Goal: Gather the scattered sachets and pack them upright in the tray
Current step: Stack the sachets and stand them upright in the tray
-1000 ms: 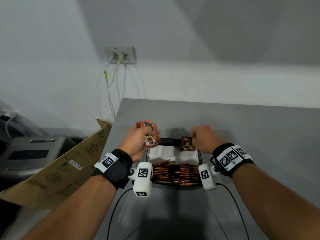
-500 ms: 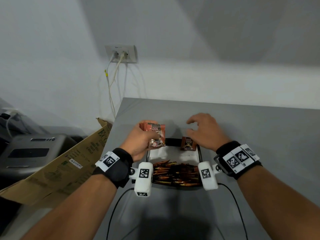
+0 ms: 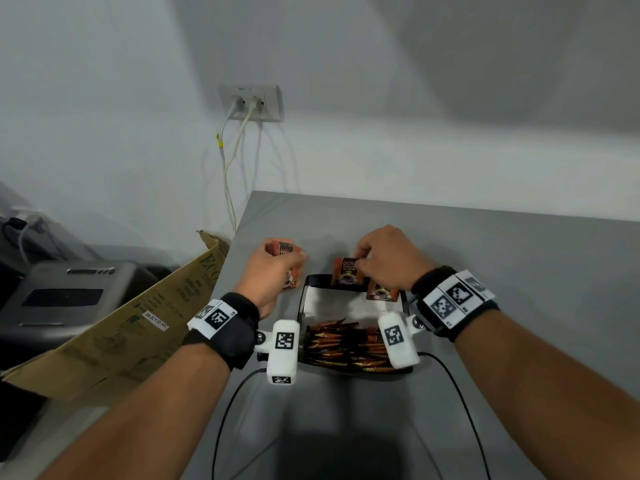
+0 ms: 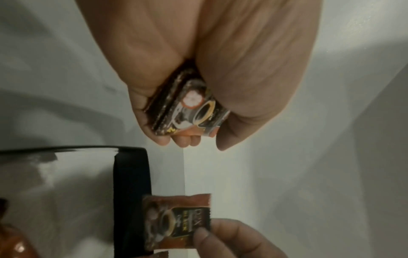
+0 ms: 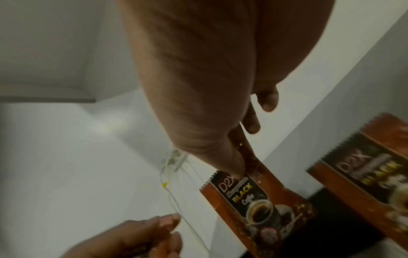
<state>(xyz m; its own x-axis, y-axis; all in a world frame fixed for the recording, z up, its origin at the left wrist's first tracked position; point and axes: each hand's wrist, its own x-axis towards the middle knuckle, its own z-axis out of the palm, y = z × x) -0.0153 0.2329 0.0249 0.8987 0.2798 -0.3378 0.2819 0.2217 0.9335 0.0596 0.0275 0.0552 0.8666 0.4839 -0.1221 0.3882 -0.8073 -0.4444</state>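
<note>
A black tray (image 3: 304,299) with a white lining sits on the grey table, its near half packed with several brown sachets (image 3: 346,348) standing on edge. My left hand (image 3: 273,268) grips a small stack of sachets (image 4: 187,110) just left of the tray's far corner. My right hand (image 3: 384,258) pinches one brown coffee sachet (image 3: 345,271) (image 5: 258,206) by its top edge, upright over the tray's far rim (image 4: 130,188). Another sachet (image 3: 381,291) (image 5: 375,174) leans upright at the tray's far right.
The grey table (image 3: 519,271) ends at a left edge beside a cardboard box (image 3: 121,323) and a grey machine (image 3: 62,296). Cables (image 3: 228,174) hang from a wall socket (image 3: 250,102). Two black wires (image 3: 225,417) run over the table's near part.
My right hand, open half a second ago, has taken one sachet and holds it upright over the tray's far edge. My left hand with its stack shifted slightly left.
</note>
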